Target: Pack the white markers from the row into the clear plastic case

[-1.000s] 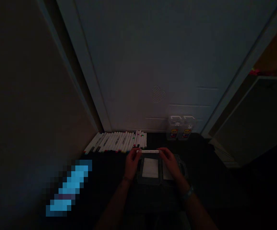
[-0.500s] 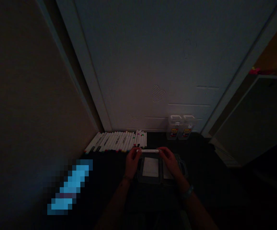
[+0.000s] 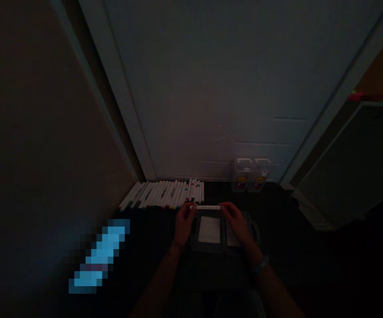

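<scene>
A white marker [image 3: 207,207] lies level between my two hands, one end in each. My left hand [image 3: 183,223] pinches its left end, and my right hand [image 3: 235,219] pinches its right end. Just below the marker, an opened clear plastic case [image 3: 223,238] rests on the dark surface, with a white paper [image 3: 209,229] in its left half. Another pale sheet [image 3: 233,238] in the right half is partly covered by my right hand. A row of several white markers [image 3: 161,194] with coloured ends lies behind my left hand, along the wall.
Two clear plastic cases [image 3: 242,176] with handles and colourful labels stand upright against the white panel [image 3: 184,88] with heart patterns. A bright blue pixelated patch [image 3: 100,254] covers something at the lower left. A brown wall [image 3: 45,132] borders the left side. The scene is very dim.
The view has shifted very slightly, and the picture is a little darker. Both hands keep the same hold on the marker.
</scene>
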A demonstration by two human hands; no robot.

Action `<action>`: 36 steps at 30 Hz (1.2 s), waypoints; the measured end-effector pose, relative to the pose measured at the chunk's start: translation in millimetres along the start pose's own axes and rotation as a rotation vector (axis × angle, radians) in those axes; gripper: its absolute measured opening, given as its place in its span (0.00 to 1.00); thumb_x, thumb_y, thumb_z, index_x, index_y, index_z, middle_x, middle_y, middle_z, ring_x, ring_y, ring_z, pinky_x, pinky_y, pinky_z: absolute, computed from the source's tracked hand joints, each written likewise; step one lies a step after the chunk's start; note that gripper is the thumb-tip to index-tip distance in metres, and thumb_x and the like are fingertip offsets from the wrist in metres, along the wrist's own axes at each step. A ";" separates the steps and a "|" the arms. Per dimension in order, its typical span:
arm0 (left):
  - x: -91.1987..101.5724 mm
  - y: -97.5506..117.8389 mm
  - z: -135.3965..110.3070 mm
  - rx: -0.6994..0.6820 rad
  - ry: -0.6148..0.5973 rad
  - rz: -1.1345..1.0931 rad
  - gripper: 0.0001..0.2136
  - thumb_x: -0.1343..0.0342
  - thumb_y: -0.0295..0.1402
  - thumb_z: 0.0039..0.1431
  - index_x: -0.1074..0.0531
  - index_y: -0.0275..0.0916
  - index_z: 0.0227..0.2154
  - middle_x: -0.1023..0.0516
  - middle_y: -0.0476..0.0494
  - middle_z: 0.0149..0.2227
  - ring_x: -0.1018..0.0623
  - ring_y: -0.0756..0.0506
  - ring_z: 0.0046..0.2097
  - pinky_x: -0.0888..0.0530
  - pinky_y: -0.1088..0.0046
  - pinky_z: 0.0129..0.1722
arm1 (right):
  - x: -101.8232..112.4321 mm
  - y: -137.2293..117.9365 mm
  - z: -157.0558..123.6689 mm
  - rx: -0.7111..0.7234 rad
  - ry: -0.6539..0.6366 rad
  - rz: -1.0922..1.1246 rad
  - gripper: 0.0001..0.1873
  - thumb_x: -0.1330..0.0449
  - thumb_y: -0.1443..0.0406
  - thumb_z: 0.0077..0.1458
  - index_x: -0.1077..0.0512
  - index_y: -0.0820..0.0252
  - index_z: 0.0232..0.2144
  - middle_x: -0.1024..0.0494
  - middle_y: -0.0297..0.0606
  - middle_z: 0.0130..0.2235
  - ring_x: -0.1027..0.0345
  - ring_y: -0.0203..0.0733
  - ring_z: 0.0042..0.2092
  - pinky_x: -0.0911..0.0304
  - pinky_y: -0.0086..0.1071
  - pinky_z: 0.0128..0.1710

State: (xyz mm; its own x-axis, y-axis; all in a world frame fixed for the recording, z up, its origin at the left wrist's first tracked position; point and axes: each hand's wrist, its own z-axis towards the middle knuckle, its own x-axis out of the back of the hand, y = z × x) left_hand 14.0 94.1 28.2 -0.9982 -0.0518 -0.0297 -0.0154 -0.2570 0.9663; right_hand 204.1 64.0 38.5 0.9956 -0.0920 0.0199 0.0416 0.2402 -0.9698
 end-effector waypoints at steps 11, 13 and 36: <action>0.3 1.1 -1.1 0.006 -0.007 0.011 0.10 0.46 0.40 0.54 0.30 0.38 0.33 0.29 0.50 0.28 0.29 0.50 0.31 0.34 0.78 0.31 | 0.6 1.0 -0.4 -0.001 -0.011 0.005 0.16 0.44 0.52 0.53 0.28 0.55 0.38 0.25 0.36 0.38 0.32 0.43 0.41 0.38 0.34 0.41; 0.3 1.1 -1.3 -0.002 -0.006 0.013 0.10 0.46 0.40 0.54 0.30 0.38 0.33 0.29 0.50 0.28 0.29 0.50 0.31 0.34 0.78 0.31 | 0.7 1.3 -0.2 -0.001 -0.010 0.016 0.16 0.44 0.53 0.53 0.29 0.55 0.38 0.25 0.36 0.37 0.33 0.42 0.40 0.38 0.34 0.41; 0.2 -4.7 -0.1 -0.023 -0.015 0.021 0.10 0.47 0.39 0.56 0.32 0.38 0.35 0.29 0.49 0.30 0.29 0.50 0.33 0.33 0.78 0.33 | 1.0 4.5 1.2 -0.003 -0.015 0.017 0.16 0.43 0.52 0.52 0.28 0.55 0.38 0.25 0.37 0.39 0.32 0.43 0.41 0.38 0.34 0.41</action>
State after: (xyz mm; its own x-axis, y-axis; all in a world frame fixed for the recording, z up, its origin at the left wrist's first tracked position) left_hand 13.9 95.2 23.6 -0.9991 -0.0429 -0.0054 0.0068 -0.2780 0.9606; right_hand 205.4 66.2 34.5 0.9973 -0.0733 0.0070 0.0244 0.2390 -0.9707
